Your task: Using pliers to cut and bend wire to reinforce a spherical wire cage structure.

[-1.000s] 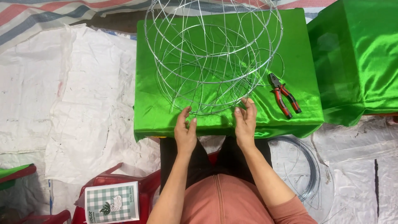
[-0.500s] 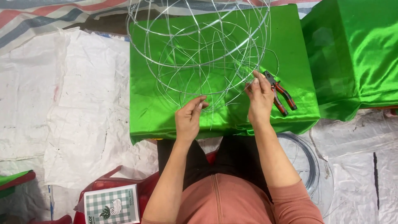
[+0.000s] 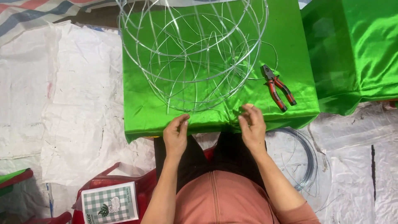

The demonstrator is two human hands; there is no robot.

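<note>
The wire frame (image 3: 195, 54), a big open globe of thin silvery hoops, stood on the bright green satin cloth (image 3: 290, 37) that covered the low table, filling most of its top and reaching past the upper edge of the view. It looked light for its bulk and springy rather than stiff; a careless squeeze would likely have bent the hoops out of round, and the bare wire ends could prick. The sensible places to take it were the crossings on its lower rim, where several hoops met and the frame was firmest. Beyond the table lay a second green-draped block (image 3: 356, 49) to the right and white woven sheeting (image 3: 62, 103) over the floor. A coil of spare wire (image 3: 304, 159) rested on the floor beside the person's right forearm. A green checked booklet (image 3: 110, 204) lay on a red seat at lower left. Red-handled pliers (image 3: 280, 88) sat on the cloth just right of the frame, untouched.

The frame's near rim lay just beyond both hands, which hovered at the table's front edge. The left hand (image 3: 175, 133) was loosely curled, thumb and fingers apart, holding nothing. The right hand (image 3: 252, 126) had its fingertips drawn together as if pinching a fine strand; whether wire lay between them, I could not tell.
</note>
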